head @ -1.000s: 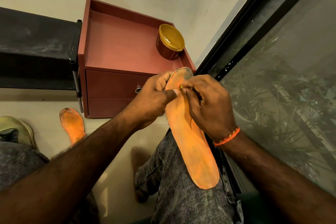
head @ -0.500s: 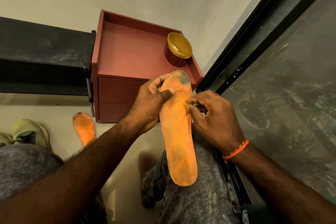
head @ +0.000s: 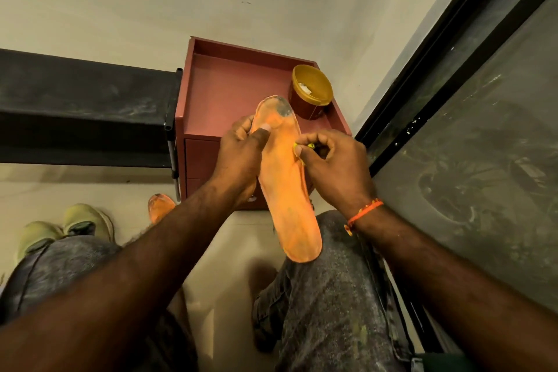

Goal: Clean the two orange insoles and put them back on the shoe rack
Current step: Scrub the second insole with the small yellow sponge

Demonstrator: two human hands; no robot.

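Over by the left, a pair of pale green shoes (head: 65, 228) sits on the floor below the dark shoe rack (head: 84, 100), and just right of them the second orange insole (head: 160, 208) lies on the floor, mostly hidden behind the person's forearm. Next comes the left hand (head: 241, 154), gripping the orange insole (head: 285, 187) near its toe end, thumb laid flat across the top face and the other fingers curled round behind. The insole runs from the red cabinet (head: 229, 90) down to the person's right knee, where its heel rests on the grey jeans (head: 329, 296); a dark grey smudge marks the toe. Behind it on the cabinet stands an open gold tub (head: 311, 93) with something white inside. On the insole's right edge the right hand (head: 329, 160) has its fingers curled tight round a small yellow-green tool (head: 297, 146), too hidden to name, its tip touching the edge. To my eye the scrubbing is only partway done. The risk is the thin insole folding or slipping off the knee if the rubbing presses hard while only one end is held; a wide elbow could also knock the tub, and the floor insole sits close to the feet.
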